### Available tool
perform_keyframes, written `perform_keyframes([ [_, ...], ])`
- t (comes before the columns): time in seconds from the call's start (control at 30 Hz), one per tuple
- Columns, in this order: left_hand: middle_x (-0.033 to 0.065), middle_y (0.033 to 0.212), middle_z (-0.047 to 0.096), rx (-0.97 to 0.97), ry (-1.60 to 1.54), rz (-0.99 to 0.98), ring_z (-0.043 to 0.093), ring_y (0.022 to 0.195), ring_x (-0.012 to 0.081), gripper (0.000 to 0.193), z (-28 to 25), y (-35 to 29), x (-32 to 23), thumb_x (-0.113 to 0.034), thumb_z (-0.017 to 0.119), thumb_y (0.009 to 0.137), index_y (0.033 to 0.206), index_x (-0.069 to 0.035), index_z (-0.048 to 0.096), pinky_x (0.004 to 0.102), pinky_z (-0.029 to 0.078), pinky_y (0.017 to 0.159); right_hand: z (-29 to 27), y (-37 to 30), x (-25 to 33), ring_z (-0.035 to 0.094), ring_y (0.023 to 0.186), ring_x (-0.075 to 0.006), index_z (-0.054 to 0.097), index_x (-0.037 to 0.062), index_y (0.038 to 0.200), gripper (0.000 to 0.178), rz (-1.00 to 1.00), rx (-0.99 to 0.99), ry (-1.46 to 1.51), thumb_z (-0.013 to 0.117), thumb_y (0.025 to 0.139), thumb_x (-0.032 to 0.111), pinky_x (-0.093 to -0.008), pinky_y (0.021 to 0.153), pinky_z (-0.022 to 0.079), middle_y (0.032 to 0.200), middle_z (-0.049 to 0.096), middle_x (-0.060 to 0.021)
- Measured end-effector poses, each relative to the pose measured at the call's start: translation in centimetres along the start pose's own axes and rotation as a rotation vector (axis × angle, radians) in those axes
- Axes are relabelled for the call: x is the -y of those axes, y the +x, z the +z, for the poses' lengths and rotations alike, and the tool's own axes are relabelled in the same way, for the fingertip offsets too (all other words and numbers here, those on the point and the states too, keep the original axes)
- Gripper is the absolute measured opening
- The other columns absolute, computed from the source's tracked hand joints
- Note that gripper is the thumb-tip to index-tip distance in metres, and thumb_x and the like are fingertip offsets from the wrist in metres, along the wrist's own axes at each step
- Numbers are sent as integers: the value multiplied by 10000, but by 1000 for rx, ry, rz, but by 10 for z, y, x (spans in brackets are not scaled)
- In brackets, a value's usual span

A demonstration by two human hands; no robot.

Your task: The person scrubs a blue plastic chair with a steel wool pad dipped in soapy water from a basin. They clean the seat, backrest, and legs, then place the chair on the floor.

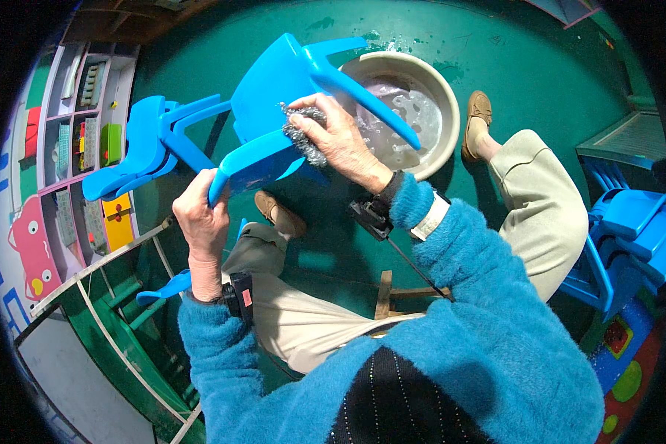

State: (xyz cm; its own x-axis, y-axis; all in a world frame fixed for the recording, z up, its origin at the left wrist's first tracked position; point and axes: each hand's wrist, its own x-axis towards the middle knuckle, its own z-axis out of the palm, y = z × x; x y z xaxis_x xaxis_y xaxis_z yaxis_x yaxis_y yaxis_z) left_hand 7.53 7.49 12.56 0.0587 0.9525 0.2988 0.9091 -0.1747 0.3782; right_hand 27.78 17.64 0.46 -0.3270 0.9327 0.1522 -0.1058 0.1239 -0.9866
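A blue plastic child-size chair [268, 96] is tipped over in front of me, its legs pointing right across the basin. My left hand [202, 211] grips the near end of its backrest, fingers wrapped around the edge. In my right hand [342, 142] is a grey steel wool scourer [303, 137], pressed to the chair where the backrest meets the seat. One leg of the chair reaches over a beige round basin [452, 122], which contains cloudy, foamy water.
More blue chairs [146, 137] stand at the left, and a stack of blue chairs [630, 222] at the right. A toy shelf [61, 118] lines the left wall. Nearer is a pale metal frame [89, 274]. Part of a wooden stool [384, 294] shows beneath me. Water spots mark the green floor [488, 44].
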Motion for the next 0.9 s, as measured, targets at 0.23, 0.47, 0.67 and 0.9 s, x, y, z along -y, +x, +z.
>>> perform_keyframes([
  [0.23, 93, 669, 489, -49, -13, 55, 451, 576, 160, 118, 0, -6, 9, -95, 673, 920, 974, 5, 640, 306, 385, 540, 2, -3, -20, 603, 1050, -283, 649, 79, 1086, 211, -42, -13, -135, 603, 972, 250, -388, 944, 464, 1066, 615, -140],
  [0.47, 79, 668, 484, -17, -18, 18, 459, 580, 150, 93, -2, -6, 10, -79, 657, 922, 959, 5, 638, 296, 384, 540, -8, 5, -24, 598, 1027, -311, 667, 76, 1061, 256, 123, -215, 51, 590, 957, 298, -405, 950, 454, 1042, 629, -162],
  [0.67, 79, 671, 484, -18, -27, -20, 464, 588, 149, 88, -2, -6, 6, -76, 654, 918, 954, 1, 634, 293, 388, 547, 2, -6, -2, 555, 1181, -258, 596, 84, 1220, 361, 42, 58, -67, 566, 994, 365, -378, 1011, 432, 1193, 597, -133],
  [0.9, 101, 678, 523, -40, -18, 26, 498, 583, 174, 104, -2, -6, 7, -74, 662, 904, 979, -3, 649, 305, 419, 564, 7, 0, -6, 619, 1062, -230, 627, 60, 1160, 324, 102, 21, -29, 580, 997, 336, -356, 937, 474, 1103, 654, -122],
])
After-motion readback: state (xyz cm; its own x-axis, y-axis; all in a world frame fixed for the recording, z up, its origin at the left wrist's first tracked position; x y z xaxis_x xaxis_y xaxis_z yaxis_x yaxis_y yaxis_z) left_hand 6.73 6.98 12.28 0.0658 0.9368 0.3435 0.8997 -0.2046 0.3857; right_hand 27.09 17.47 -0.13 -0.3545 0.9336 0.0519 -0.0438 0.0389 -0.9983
